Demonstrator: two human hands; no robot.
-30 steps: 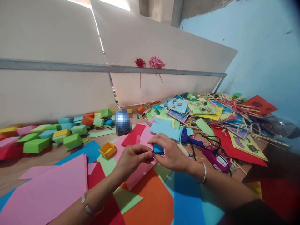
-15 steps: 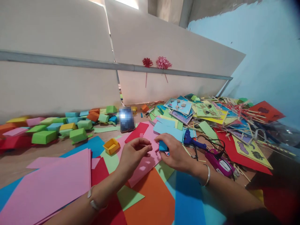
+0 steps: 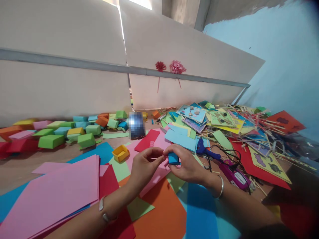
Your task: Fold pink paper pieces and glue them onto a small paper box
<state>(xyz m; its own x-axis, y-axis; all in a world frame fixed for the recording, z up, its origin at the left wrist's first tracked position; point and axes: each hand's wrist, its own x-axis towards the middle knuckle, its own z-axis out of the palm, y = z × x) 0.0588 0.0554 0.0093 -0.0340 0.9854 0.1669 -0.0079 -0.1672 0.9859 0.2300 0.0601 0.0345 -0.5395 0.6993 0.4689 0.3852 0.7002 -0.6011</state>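
My right hand (image 3: 188, 163) is closed around a small blue paper box (image 3: 173, 158), thumb below and fingers over its top. My left hand (image 3: 147, 164) is closed in a pinch, its fingertips meeting those of my right hand just left of the box. Whatever sits in that pinch is too small to make out. Beneath both hands lie pink paper (image 3: 159, 141) and an orange sheet (image 3: 161, 209). A yellow open paper box (image 3: 121, 153) stands to the left of my left hand.
A blue glue gun (image 3: 208, 151) and a purple device (image 3: 234, 174) with black cable lie at right. Folded paper boxes (image 3: 51, 141) line the left back. A pink paper stack (image 3: 64, 192) lies front left. Sticks and picture cards (image 3: 193, 113) pile up at back right.
My left hand has moved right, so its pinched fingertips now meet those of my right hand beside the blue box. The view has shifted slightly.
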